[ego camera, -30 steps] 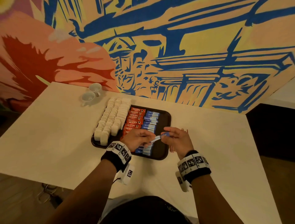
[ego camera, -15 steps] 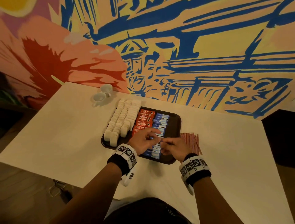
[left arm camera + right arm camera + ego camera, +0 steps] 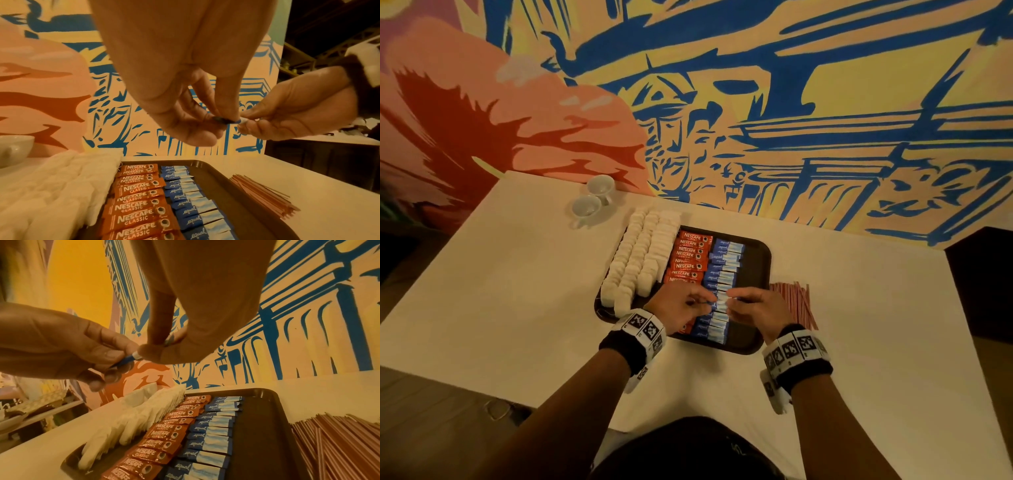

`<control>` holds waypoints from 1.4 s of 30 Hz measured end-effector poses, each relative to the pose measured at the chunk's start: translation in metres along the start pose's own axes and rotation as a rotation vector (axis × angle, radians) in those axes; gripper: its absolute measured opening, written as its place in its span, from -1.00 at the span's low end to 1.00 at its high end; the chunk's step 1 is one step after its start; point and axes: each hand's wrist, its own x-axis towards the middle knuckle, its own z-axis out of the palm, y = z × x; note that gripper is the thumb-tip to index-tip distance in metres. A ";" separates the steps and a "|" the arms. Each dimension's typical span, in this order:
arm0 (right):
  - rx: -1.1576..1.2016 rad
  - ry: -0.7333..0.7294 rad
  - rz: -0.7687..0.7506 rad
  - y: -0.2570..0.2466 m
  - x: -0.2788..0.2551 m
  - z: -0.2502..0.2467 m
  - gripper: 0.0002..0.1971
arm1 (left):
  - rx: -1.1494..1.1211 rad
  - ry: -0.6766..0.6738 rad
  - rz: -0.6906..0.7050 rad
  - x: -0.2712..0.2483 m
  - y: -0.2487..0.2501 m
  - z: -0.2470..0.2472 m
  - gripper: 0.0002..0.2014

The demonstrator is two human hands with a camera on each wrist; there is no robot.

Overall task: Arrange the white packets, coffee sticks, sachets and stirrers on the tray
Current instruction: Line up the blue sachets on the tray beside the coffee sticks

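A dark tray (image 3: 758,255) lies on the white table. On it stand rows of white packets (image 3: 640,260), a column of red Nescafe coffee sticks (image 3: 688,257) and a column of blue Equal sachets (image 3: 722,267). Above the sachet column, my left hand (image 3: 681,306) and right hand (image 3: 751,306) pinch the two ends of one blue sachet (image 3: 720,303). The left wrist view shows that sachet (image 3: 236,121) edge-on, well above the tray (image 3: 232,194). Red stirrers (image 3: 796,301) lie in a heap on the table right of the tray.
Two white cups (image 3: 594,200) stand at the table's far left, near the painted wall (image 3: 756,102). A strip of bare tray floor (image 3: 259,434) runs between the sachets and the tray's right rim. The table's near edge is by my body.
Both hands have moved forward over the sachet column with the blue sachet between them. The head camera has shifted, so the tray sits further right in view.
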 end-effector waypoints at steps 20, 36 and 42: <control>-0.467 0.300 0.066 0.039 0.014 -0.052 -0.79 | 0.491 -0.071 -0.265 0.052 -0.043 0.047 -0.87; -0.568 0.549 0.282 0.047 0.061 -0.150 -0.26 | 0.346 -0.024 -0.152 0.084 0.001 0.079 -0.82; -0.556 0.503 0.316 0.053 0.080 -0.161 -0.24 | 0.105 -0.262 -0.187 0.120 0.049 0.124 -0.54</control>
